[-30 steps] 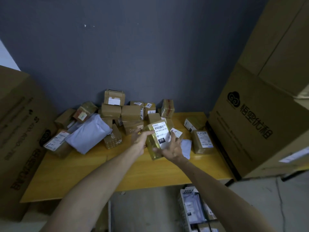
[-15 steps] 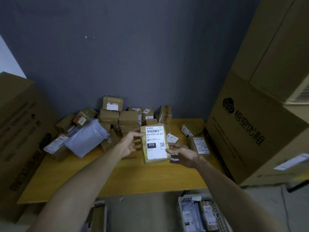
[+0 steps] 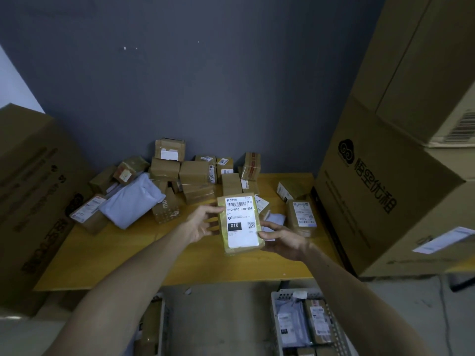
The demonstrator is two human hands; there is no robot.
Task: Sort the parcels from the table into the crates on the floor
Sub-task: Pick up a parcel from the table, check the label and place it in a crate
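Note:
I hold a small brown parcel point(image 3: 240, 223) above the yellow table point(image 3: 123, 255), its white label marked 010 facing me. My left hand point(image 3: 203, 223) grips its left edge and my right hand point(image 3: 279, 238) grips its lower right edge. Behind it, a heap of brown parcels point(image 3: 192, 173) and a grey mailer bag point(image 3: 133, 199) lie at the back of the table. On the floor, a white crate point(image 3: 276, 301) at lower right holds several parcels, and a second crate point(image 3: 162, 319) shows partly at lower left, behind my left forearm.
Large cardboard boxes stand on both sides: one at the left point(image 3: 30, 196) and a printed stack at the right point(image 3: 390, 176). A labelled parcel point(image 3: 300, 217) and a white packet point(image 3: 276, 218) lie near the table's right end. Grey wall behind.
I lifted the parcel from the table, turned its label towards me, and drew it closer. The view has tilted down a little, showing more of the crates.

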